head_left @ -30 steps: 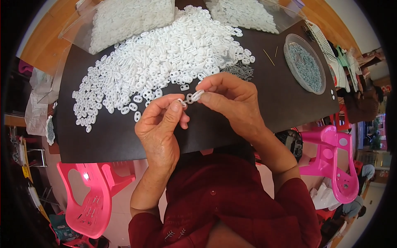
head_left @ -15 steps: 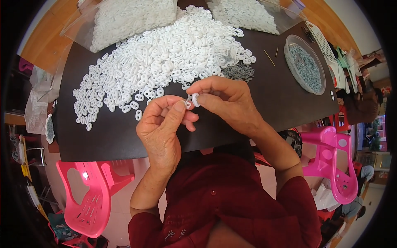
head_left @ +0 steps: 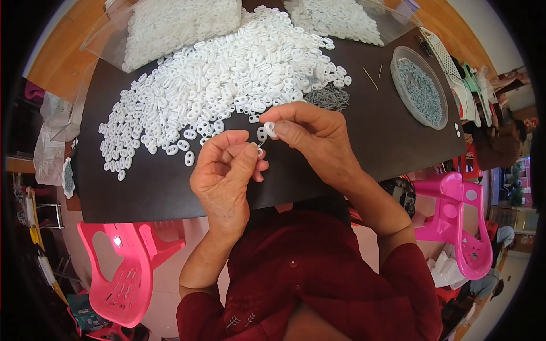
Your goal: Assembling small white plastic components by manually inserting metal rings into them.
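Between the thumb and fingers of my left hand (head_left: pixel 222 179) is a small white plastic piece (head_left: pixel 260 152), mostly covered by the fingertips. A thin grey screw-like bit stands out from it toward the other hand. My right hand (head_left: pixel 318 142) pinches a white oval plastic piece with two holes (head_left: pixel 269 129) between thumb and forefinger. Both hands are raised over the near part of the dark table, fingertips a short way apart. Just past them spreads a large heap of white two-holed oval pieces (head_left: pixel 210 85). A pile of small grey screws (head_left: pixel 329 98) lies at the heap's right edge.
Clear bins of white pieces (head_left: pixel 182 28) stand at the far side of the dark table (head_left: pixel 142 193). On the right sits a round clear tub (head_left: pixel 396 102) of small grey metal parts, near two thin brass-coloured sticks (head_left: pixel 370 78). Pink chairs (head_left: pixel 122 278) flank the table's near edge.
My hands have drawn slightly apart; the left has dropped a little. The oval piece in my right hand has turned, so its holes show. A grey screw-like bit now shows between the hands.
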Tool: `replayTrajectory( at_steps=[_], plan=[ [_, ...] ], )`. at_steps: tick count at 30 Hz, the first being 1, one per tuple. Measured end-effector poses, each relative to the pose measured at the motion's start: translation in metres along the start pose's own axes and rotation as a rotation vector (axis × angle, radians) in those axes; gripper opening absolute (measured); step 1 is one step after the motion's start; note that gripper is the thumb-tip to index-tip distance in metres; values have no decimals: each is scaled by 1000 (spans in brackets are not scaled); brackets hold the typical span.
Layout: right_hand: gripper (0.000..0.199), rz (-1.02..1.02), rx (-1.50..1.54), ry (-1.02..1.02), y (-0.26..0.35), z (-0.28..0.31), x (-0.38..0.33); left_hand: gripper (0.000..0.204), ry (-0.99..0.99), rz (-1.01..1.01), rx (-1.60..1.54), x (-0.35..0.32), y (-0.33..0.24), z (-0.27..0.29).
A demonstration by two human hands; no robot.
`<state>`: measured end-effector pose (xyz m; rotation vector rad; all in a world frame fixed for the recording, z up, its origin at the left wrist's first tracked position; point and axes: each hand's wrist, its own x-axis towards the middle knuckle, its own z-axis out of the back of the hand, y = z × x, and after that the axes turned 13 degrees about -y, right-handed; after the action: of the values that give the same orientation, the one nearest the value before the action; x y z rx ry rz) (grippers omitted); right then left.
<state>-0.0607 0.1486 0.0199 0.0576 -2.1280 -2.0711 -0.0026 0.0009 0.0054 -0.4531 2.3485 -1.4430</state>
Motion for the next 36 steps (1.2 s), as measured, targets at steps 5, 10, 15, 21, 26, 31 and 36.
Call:
replayTrajectory(
  at_steps=[5,10,15,21,26,31,36],
  plan=[
    [17,44,-25,-5,-2,-2,0,22,-22,-95,77,-1,1,-2],
    [17,124,-71,14,-6,-5,0,23,-59,-168,138,-3,1,-4],
    [17,190,-146,10,-6,-7,0,24,-59,-239,167,-4,4,-3],
    [13,114,-94,-42,-2,-12,-4,25,-85,-333,242,-5,6,-5],
    [10,141,-118,-112,-8,-18,-11,25,-84,-325,159,-5,15,-6],
    [10,362,-265,-143,-12,-16,-13,26,-63,-268,71,-3,16,-6],
    [11,368,-261,-133,-12,-15,-12,26,-28,-203,118,-2,16,-2]
  ],
)
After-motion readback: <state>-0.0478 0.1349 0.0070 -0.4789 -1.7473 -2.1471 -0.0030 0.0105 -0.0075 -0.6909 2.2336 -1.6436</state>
